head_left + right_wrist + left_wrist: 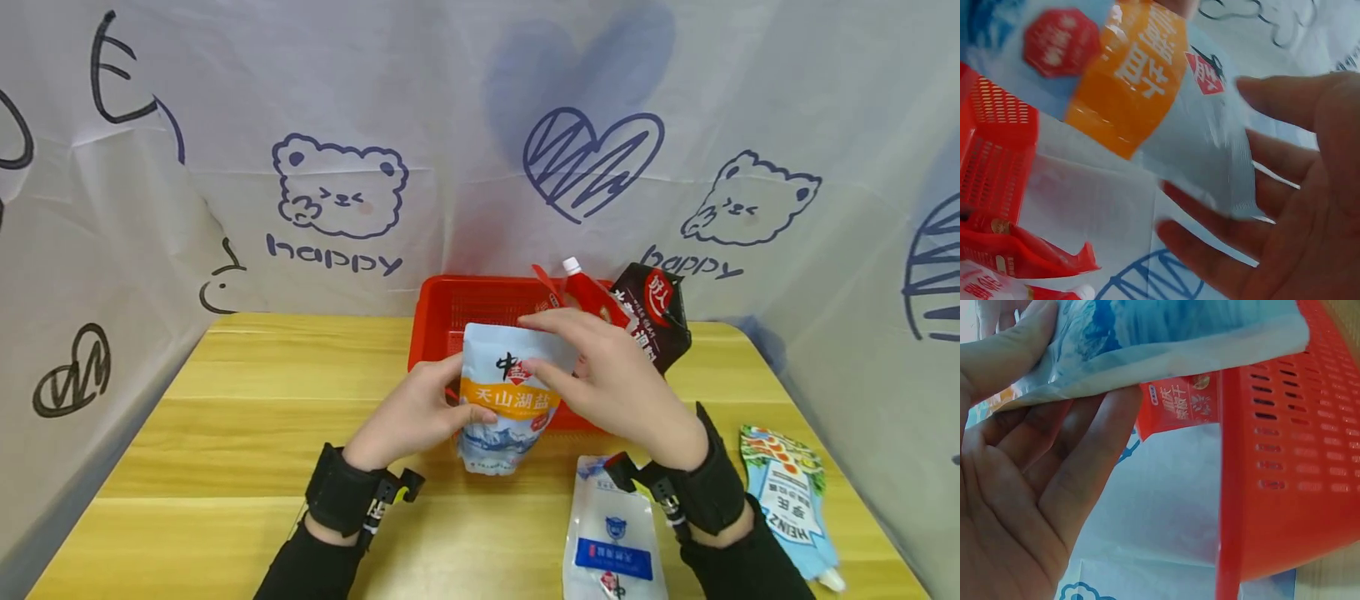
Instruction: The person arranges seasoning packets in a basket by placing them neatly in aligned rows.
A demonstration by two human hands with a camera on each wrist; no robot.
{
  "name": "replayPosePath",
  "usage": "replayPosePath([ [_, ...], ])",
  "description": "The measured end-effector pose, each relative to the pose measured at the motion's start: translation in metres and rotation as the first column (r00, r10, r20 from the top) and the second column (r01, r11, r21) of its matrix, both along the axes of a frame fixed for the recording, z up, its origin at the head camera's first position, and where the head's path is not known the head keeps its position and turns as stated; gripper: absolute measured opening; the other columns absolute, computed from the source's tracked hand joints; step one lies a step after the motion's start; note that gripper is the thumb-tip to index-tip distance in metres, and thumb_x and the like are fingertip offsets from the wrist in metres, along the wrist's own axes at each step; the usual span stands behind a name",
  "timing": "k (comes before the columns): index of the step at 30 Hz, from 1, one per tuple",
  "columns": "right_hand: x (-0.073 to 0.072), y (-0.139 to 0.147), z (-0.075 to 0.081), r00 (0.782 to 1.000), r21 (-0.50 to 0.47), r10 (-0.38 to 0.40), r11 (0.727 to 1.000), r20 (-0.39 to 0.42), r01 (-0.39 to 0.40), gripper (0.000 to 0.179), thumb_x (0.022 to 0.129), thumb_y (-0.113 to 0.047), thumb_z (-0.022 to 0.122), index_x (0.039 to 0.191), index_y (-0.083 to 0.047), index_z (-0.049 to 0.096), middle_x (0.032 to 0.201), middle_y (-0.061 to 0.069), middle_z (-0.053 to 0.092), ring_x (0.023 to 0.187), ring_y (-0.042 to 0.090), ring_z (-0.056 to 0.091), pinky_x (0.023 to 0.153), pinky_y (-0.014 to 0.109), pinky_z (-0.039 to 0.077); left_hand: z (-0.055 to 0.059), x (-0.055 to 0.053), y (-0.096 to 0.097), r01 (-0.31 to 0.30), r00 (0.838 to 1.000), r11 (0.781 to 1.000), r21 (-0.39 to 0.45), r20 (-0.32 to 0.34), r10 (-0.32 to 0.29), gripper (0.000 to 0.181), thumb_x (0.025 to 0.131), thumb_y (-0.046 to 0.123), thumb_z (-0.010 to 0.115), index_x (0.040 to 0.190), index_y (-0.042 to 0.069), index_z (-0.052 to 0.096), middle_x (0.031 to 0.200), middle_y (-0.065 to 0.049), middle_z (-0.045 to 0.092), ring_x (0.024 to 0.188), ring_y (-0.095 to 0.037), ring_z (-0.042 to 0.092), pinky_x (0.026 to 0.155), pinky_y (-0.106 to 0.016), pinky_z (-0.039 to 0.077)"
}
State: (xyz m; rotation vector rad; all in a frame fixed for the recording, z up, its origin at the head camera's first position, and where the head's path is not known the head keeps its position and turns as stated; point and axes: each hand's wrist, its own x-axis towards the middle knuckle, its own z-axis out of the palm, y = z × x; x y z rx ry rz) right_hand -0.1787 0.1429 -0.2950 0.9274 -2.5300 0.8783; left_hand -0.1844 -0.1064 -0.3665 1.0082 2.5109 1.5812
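Note:
A pale blue bag of salt (502,417) with an orange band is held up in front of the red basket (422,321). My left hand (420,408) grips its left side, the thumb on the front and the fingers behind, as the left wrist view shows. Around the bag's upper right corner is my right hand (607,375), its fingers spread and loosely bent. In the right wrist view the thumb tip (1249,90) lies right at the bag's top edge, and the other fingers reach behind the bag.
Inside the basket stand a red pouch with a white cap (592,292) and a dark seasoning packet (652,312). A white and blue pouch (615,533) lies on the table (225,417), near the right forearm. Farther right lies a Heinz pouch (787,500). A drawn-on white sheet (465,125) hangs behind.

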Motion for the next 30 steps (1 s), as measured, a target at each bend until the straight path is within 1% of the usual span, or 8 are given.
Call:
replayPosePath([
  [3, -0.003, -0.006, 0.007, 0.998, 0.127, 0.015, 0.992, 0.068, -0.024, 0.041, 0.092, -0.021, 0.082, 0.129, -0.01, 0.07, 0.118, 0.005, 0.075, 0.106, 0.022, 0.071, 0.085, 0.04, 0.062, -0.001, 0.0, 0.001, 0.018, 1.0, 1.0, -0.013, 0.008, -0.018, 0.054, 0.086, 0.011, 0.086, 0.134, 0.012, 0.063, 0.116, -0.001, 0.074, 0.094, -0.013, 0.071, 0.083, -0.031, 0.061],
  [6, -0.005, -0.009, 0.013, 0.996, 0.171, 0.014, 0.985, 0.085, -0.029, 0.03, 0.092, -0.019, 0.082, 0.119, -0.009, 0.073, 0.103, 0.003, 0.078, 0.093, 0.02, 0.074, 0.079, 0.035, 0.062, -0.003, 0.0, 0.002, 0.02, 1.0, 1.0, -0.017, 0.002, -0.02, 0.051, 0.085, 0.011, 0.086, 0.132, 0.011, 0.065, 0.115, -0.001, 0.074, 0.093, -0.014, 0.071, 0.082, -0.03, 0.061],
  [10, -0.006, -0.01, 0.019, 0.997, 0.174, 0.049, 0.983, 0.061, -0.059, 0.022, 0.09, -0.016, 0.082, 0.109, -0.01, 0.074, 0.091, 0.0, 0.076, 0.081, 0.015, 0.072, 0.071, 0.028, 0.06, -0.003, -0.001, 0.001, 0.013, 1.0, 1.0, -0.005, -0.015, -0.013, 0.05, 0.086, 0.011, 0.086, 0.131, 0.012, 0.065, 0.114, -0.001, 0.074, 0.093, -0.014, 0.071, 0.081, -0.03, 0.061],
  [16, -0.004, -0.005, 0.034, 0.995, 0.078, 0.098, 0.992, 0.028, -0.1, 0.016, 0.089, -0.008, 0.082, 0.103, -0.009, 0.072, 0.093, 0.001, 0.076, 0.089, 0.017, 0.075, 0.077, 0.032, 0.062, 0.0, -0.002, -0.001, -0.016, 1.0, 1.0, 0.023, 0.001, 0.016, 0.051, 0.09, 0.018, 0.083, 0.136, 0.013, 0.063, 0.121, -0.001, 0.072, 0.099, -0.017, 0.069, 0.085, -0.034, 0.061],
  [20, -0.007, -0.003, 0.046, 0.999, -0.041, 0.035, 0.999, -0.01, -0.035, 0.012, 0.091, -0.004, 0.079, 0.102, -0.006, 0.073, 0.095, 0.006, 0.077, 0.082, 0.017, 0.074, 0.069, 0.029, 0.062, 0.002, -0.003, -0.005, -0.082, 0.997, 0.996, 0.042, 0.015, 0.082, 0.05, 0.093, 0.02, 0.08, 0.138, 0.012, 0.059, 0.126, -0.002, 0.068, 0.107, -0.02, 0.067, 0.089, -0.039, 0.06],
  [24, -0.014, -0.005, 0.056, 0.998, -0.171, -0.069, 0.983, -0.011, 0.066, 0.008, 0.096, -0.006, 0.075, 0.101, -0.002, 0.072, 0.095, 0.01, 0.077, 0.074, 0.019, 0.072, 0.06, 0.021, 0.058, 0.003, -0.006, -0.011, -0.169, 0.985, 0.985, 0.042, 0.035, 0.167, 0.057, 0.093, 0.019, 0.08, 0.142, 0.011, 0.051, 0.133, -0.005, 0.062, 0.114, -0.026, 0.065, 0.092, -0.042, 0.058],
  [27, -0.022, -0.01, 0.061, 0.991, -0.224, -0.133, 0.965, 0.022, 0.134, 0.008, 0.098, -0.009, 0.072, 0.102, -0.001, 0.07, 0.098, 0.011, 0.078, 0.076, 0.021, 0.07, 0.059, 0.018, 0.053, 0.001, -0.008, -0.016, -0.222, 0.975, 0.975, -0.004, 0.021, 0.222, 0.057, 0.093, 0.017, 0.08, 0.141, 0.008, 0.05, 0.132, -0.009, 0.062, 0.114, -0.03, 0.064, 0.094, -0.047, 0.057],
  [30, -0.035, -0.016, 0.058, 0.981, -0.225, -0.182, 0.955, 0.065, 0.192, 0.009, 0.101, -0.01, 0.067, 0.104, -0.002, 0.069, 0.105, 0.012, 0.077, 0.085, 0.022, 0.069, 0.061, 0.021, 0.047, -0.004, -0.01, -0.02, -0.244, 0.97, 0.963, -0.111, -0.041, 0.241, 0.046, 0.092, 0.013, 0.079, 0.133, 0.005, 0.058, 0.125, -0.01, 0.065, 0.109, -0.028, 0.064, 0.094, -0.047, 0.057],
])
